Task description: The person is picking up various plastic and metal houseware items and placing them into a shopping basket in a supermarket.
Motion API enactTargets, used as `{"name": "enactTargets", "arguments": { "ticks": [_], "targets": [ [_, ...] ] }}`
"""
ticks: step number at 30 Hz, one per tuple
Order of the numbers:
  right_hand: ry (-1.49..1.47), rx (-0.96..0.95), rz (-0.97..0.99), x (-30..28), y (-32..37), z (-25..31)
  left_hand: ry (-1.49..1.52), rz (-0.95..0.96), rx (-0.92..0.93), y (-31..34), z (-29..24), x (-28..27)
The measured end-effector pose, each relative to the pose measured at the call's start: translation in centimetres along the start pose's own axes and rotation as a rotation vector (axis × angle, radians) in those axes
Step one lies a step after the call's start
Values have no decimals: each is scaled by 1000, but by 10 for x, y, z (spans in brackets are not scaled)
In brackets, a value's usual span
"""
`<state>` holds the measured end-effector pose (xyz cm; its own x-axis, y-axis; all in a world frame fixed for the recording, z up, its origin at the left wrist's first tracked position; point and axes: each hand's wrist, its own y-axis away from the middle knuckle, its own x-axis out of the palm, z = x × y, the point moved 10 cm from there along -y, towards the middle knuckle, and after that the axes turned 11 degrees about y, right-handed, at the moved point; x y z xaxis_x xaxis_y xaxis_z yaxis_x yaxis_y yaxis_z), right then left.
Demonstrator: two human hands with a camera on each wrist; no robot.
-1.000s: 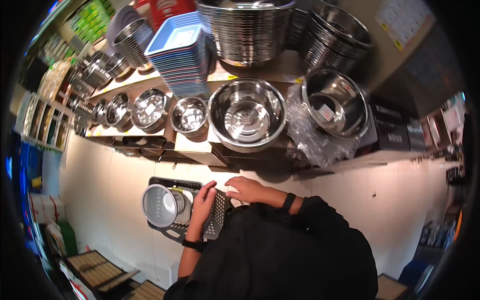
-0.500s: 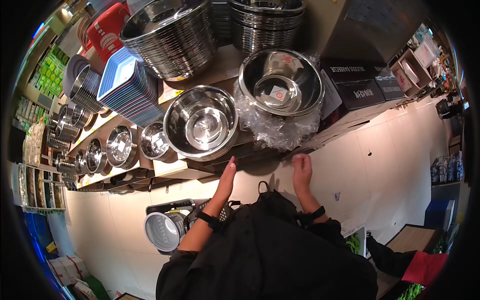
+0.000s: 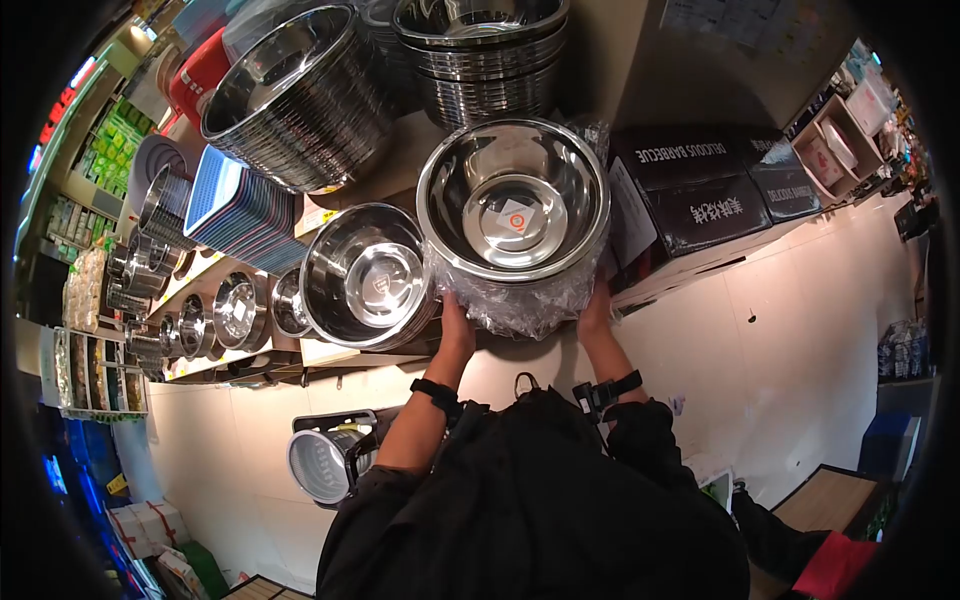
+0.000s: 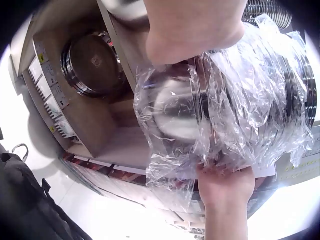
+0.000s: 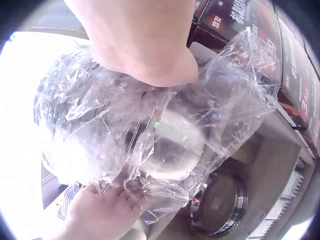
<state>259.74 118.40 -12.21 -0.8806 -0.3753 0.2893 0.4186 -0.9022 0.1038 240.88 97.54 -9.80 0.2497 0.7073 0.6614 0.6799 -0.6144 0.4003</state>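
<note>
A stack of round stainless steel basins (image 3: 515,222) in crinkled clear plastic wrap (image 3: 520,310) is held between both hands, its open top toward the head camera. My left hand (image 3: 456,328) grips its left side low down; in the right wrist view the fingers (image 5: 131,196) of that hand curl against the wrap. On the opposite side my right hand (image 3: 596,308) holds the stack, its fingertips hidden behind the plastic. Through the wrap, the shiny bottom of the stack (image 4: 175,107) shows in the left wrist view. A white label with an orange mark (image 3: 516,222) lies inside the top basin.
Another stack of steel basins (image 3: 365,280) stands close on the left, with taller stacks (image 3: 300,100) behind. Black boxes (image 3: 700,200) line the right. A lower shelf holds a round steel vessel (image 4: 92,62). On the floor is a dark basket (image 3: 365,425) with a grey perforated bin (image 3: 322,465).
Both hands have moved from over the floor by the basket, forward and right, onto the sides of the wrapped basin stack. That stack now appears nearer and larger in the head view.
</note>
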Motion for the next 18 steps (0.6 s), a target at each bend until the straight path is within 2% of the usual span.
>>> {"name": "enactTargets", "arguments": {
  "ticks": [1, 3, 6, 9, 12, 13, 14, 16, 17, 18],
  "targets": [
    [-4, 4, 4, 5, 2, 4, 27, -31, -5, -2, 4, -6],
    [-186, 243, -118, 6, 11, -9, 58, -42, -4, 3, 3, -1],
    [-170, 198, -82, 23, 21, 15, 76, -27, 13, 3, 3, 3],
    [-237, 194, -21, -5, -3, -33, 38, -7, 17, -3, 6, -5],
    [-284, 262, -19, -2, 5, -29, -45, -9, -3, -12, 13, -21],
    [-140, 205, -18, 5, 9, -18, -93, 9, 13, -9, 14, -23],
    [-138, 210, -5, 2, 13, -23, -154, 43, 29, -3, 16, -25],
    [250, -142, 44, -5, 21, 5, -191, 105, 37, 20, 11, -16],
    [475, -187, 10, -5, 31, 13, -261, 147, 32, 39, 6, -13],
    [478, -185, 20, 5, 48, 28, -256, 139, 36, 55, -1, -20]
  ]
}}
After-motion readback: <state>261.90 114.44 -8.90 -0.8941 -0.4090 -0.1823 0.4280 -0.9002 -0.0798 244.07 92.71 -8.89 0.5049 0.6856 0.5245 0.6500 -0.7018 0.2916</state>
